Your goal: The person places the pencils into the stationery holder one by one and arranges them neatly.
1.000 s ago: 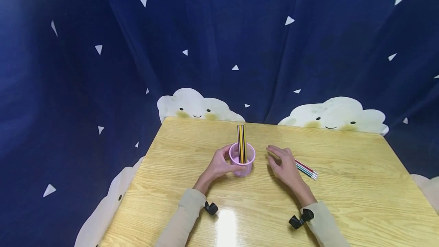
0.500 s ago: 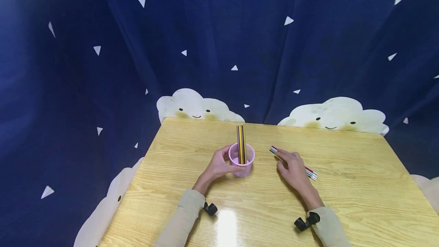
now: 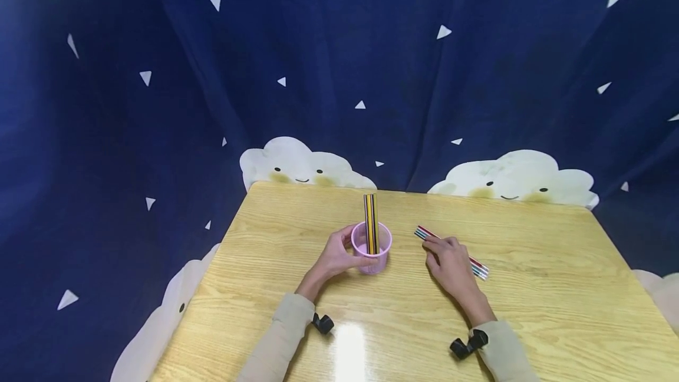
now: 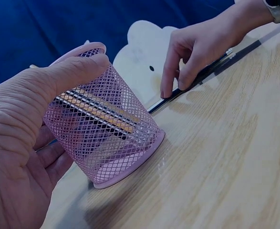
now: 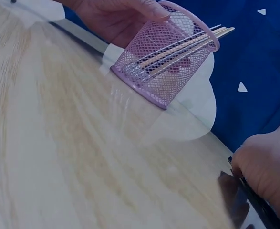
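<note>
My left hand grips a pink mesh pencil cup, thumb across its near side and fingers behind. The cup stands on the table with several yellow-and-black striped pencils leaning upright inside; they show through the mesh in both wrist views. To the right, my right hand is over a small bundle of red, teal and dark pencils lying on the wood. Its thumb and index finger pinch the bundle near the left end, as the left wrist view shows. The palm hides the bundle's middle.
Both hands work above a light wooden table. Behind it hangs a dark blue curtain with white triangles and clouds, close to the back edge. A black camera is strapped to each wrist.
My right hand has drawn back rightward from past the bundle's left end and come down onto the pencils, uncovering that end. The left hand and cup stay in place.
</note>
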